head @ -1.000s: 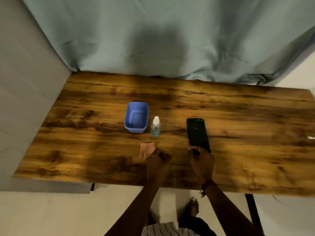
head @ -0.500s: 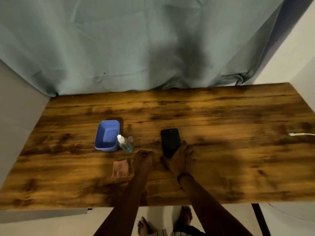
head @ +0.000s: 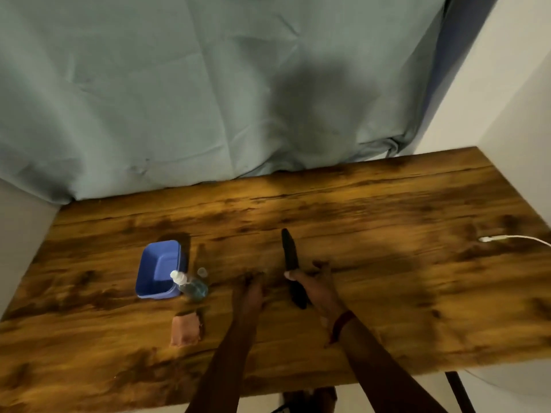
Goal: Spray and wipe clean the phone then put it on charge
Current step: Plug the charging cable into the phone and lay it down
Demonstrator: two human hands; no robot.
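- Gripping the black phone [head: 289, 254] by its near end, the right hand [head: 317, 289] has its thumb on one side and its curled fingers on the other, so its grip is clamped on the phone.
- The phone is turned up on its long edge and shows almost edge-on, with its far end pointing toward the far edge of the surface [head: 387, 308]. It is about midway between the left and right edges. Whether its lower edge touches the wood cannot be told.
- The left hand [head: 249, 292] lies low just left of the phone, apart from it, and holds nothing. Blur hides its fingers, so I cannot tell whether its grip is apart or together.
- A spray bottle [head: 192, 287] with a white top stands toward the left edge, right beside the near right corner of a blue tub [head: 158, 265]. A small clear cap [head: 202, 272] sits just behind the bottle.
- A pink cloth [head: 186, 327] lies closer to the near edge, between the bottle and the left forearm.
- A white charging cable [head: 507, 238] comes in from the right edge, with its plug end pointing inward, well apart from the phone.
- A red band [head: 341, 321] circles the right wrist.
- A teal curtain [head: 179, 99] hangs behind the far edge.
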